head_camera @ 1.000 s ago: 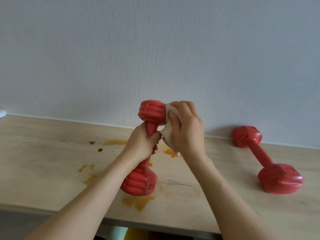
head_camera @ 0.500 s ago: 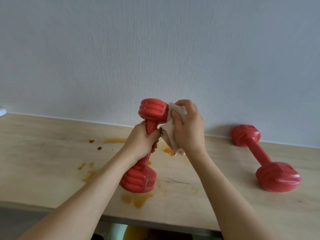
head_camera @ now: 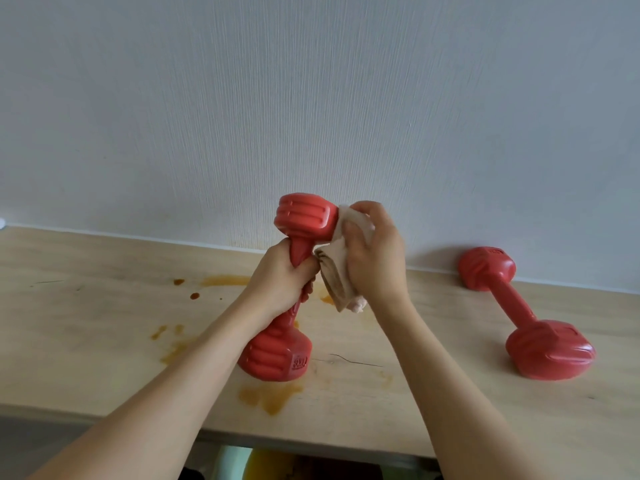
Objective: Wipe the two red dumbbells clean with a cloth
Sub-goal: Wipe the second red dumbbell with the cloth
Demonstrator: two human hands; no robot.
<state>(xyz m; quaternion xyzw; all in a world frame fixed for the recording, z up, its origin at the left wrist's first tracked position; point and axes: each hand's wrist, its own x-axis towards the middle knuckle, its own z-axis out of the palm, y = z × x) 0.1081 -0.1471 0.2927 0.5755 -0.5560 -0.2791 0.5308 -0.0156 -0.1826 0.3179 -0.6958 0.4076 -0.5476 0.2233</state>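
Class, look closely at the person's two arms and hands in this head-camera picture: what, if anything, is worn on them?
Both forearms are bare as far as the picture shows; no sleeve enters the view. The left hand and the right hand wear no gloves, and no ring, watch or bracelet shows on the visible fingers or wrists. No markings are visible on either arm.

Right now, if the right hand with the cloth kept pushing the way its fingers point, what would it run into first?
The right hand points left, pressing the cloth against the upper head of the held dumbbell. That head comes first, probably already touching through the cloth.
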